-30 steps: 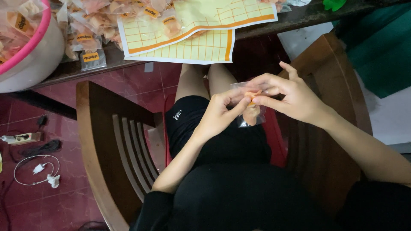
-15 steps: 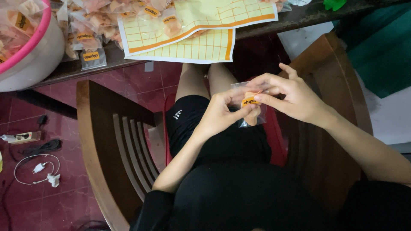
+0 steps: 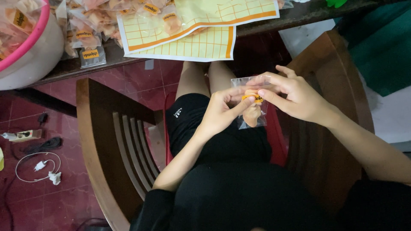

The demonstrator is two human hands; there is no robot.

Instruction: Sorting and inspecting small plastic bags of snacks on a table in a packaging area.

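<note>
Both of my hands meet over my lap on a small clear plastic bag [image 3: 251, 114] of pale snack pieces with an orange label. My left hand [image 3: 220, 112] pinches the bag's left side, thumb pressed near the label. My right hand [image 3: 295, 97] grips the bag's top right edge with its fingertips. The bag hangs upright between them, its lower half free. I sit in black shorts and a black top.
A dark table edge [image 3: 107, 64] runs along the top, carrying yellow gridded sheets [image 3: 201, 42], several packed snack bags [image 3: 92, 38] and a white tub with a pink rim [image 3: 30, 51]. Wooden chairs stand at left [image 3: 107, 141] and right [image 3: 325, 72]. Cables and a charger [image 3: 40, 164] lie on the red tiles.
The bag has come into clearer view between my fingers, its orange label now showing. Both hands stay over my lap, with little shift.
</note>
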